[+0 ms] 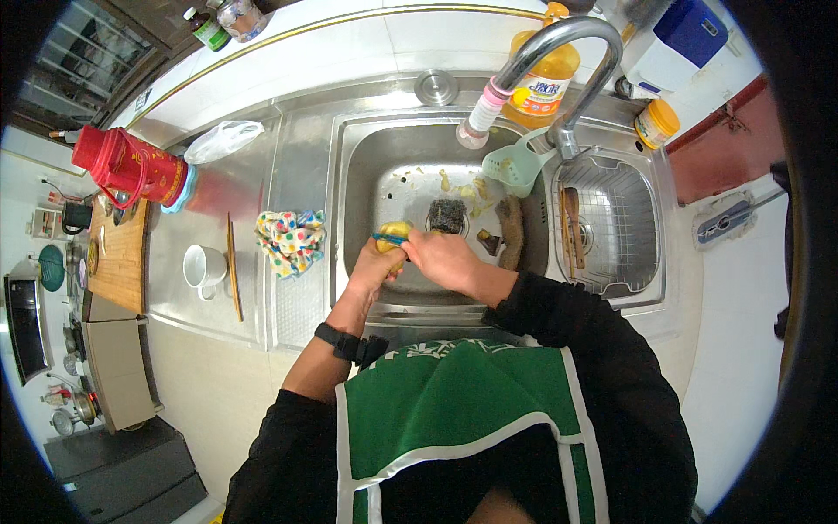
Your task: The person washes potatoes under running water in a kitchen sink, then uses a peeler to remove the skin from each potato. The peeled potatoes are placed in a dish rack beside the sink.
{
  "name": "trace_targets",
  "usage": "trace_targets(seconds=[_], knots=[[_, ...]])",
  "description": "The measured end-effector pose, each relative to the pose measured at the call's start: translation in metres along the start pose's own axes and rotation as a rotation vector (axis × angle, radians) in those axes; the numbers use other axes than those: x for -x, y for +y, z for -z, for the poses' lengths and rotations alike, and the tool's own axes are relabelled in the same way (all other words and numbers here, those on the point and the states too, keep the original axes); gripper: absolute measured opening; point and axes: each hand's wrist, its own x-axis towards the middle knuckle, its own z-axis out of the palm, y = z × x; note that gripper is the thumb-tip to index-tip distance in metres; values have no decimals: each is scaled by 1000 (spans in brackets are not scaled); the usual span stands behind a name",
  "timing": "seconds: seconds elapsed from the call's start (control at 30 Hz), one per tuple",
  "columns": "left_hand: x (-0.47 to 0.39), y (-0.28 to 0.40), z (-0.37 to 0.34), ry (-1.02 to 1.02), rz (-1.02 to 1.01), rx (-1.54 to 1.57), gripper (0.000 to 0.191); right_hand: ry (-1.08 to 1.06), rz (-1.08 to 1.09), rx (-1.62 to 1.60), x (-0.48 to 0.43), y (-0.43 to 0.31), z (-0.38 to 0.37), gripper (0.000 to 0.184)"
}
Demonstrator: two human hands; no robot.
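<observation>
Over the large sink basin (pixel 406 288), my left hand (pixel 372 265) grips a yellowish peeled potato (pixel 395 228). My right hand (pixel 445 259) holds a blue-handled peeler (pixel 389 239), which lies across the potato; its blade is too small to make out. Thin peelings (pixel 467 191) are scattered on the basin floor beyond my hands. A steel-wool scourer (pixel 448 215) sits over the drain, just past my right hand. Along the basin's right wall rests a long brown root (pixel 510 229), with a dark scrap (pixel 488 241) beside it.
The curved faucet (pixel 599 72) arches over the basin; a pale green strainer (pixel 515 164) leans near the divider. A wire basket (pixel 625 216) fills the smaller basin. Leftward are a dotted cloth (pixel 291 242), chopsticks (pixel 234 268), a white mug (pixel 204 267) and a red thermos (pixel 141 167).
</observation>
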Motion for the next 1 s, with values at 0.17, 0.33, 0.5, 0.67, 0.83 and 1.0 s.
trace_targets(seconds=[0.17, 0.33, 0.5, 0.67, 0.83, 1.0], knots=[[5, 4, -6, -75, 21, 99, 42, -18, -129, 168, -11, 30, 11, 28], [1, 5, -2, -12, -3, 117, 45, 80, -24, 2, -3, 10, 1, 28], [5, -1, -9, 6, -85, -8, 46, 37, 13, 103, -6, 14, 13, 22], [6, 2, -1, -67, -55, 7, 46, 46, -58, 15, -6, 19, 22, 22], [7, -4, 4, -103, 22, 146, 41, -79, 72, -59, 1, 2, 1, 26], [8, -6, 5, -148, 35, 298, 42, 23, -184, 43, -7, 28, 12, 25]])
